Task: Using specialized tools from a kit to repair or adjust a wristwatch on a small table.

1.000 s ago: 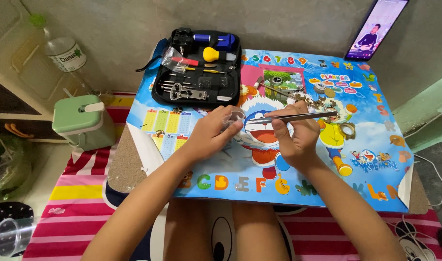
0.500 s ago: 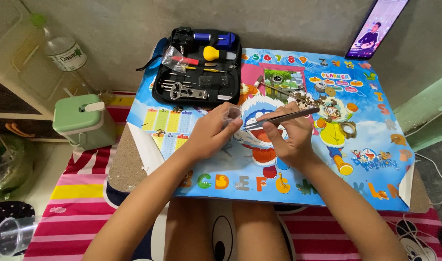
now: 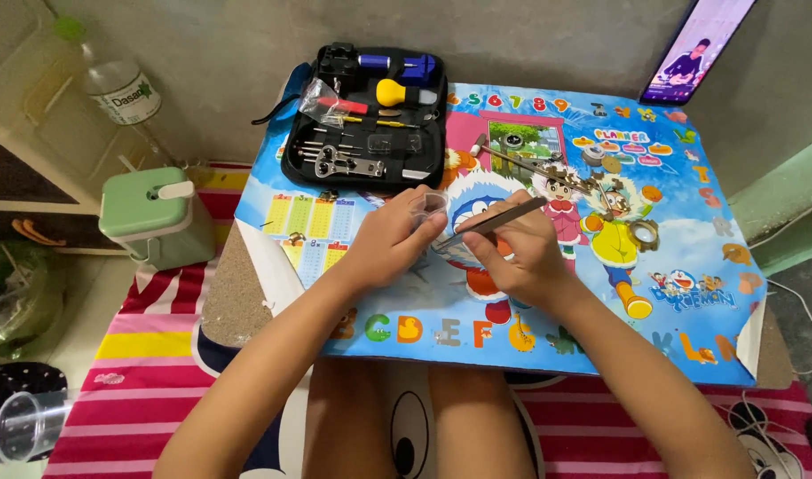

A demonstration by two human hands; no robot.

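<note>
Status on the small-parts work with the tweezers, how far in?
Done: the black tool case lies open, and small metal parts are spread out on the cartoon mat. In hand: the right hand holds metal tweezers whose tips meet a small clear item at the left hand; what it is cannot be told. Left: the loose parts lie apart, unassembled.

We see our right hand (image 3: 517, 257) gripping tweezers (image 3: 493, 222) beside our left hand (image 3: 390, 238) on a cartoon mat (image 3: 690, 257); tool case (image 3: 367, 115) at eleven o'clock.
</note>
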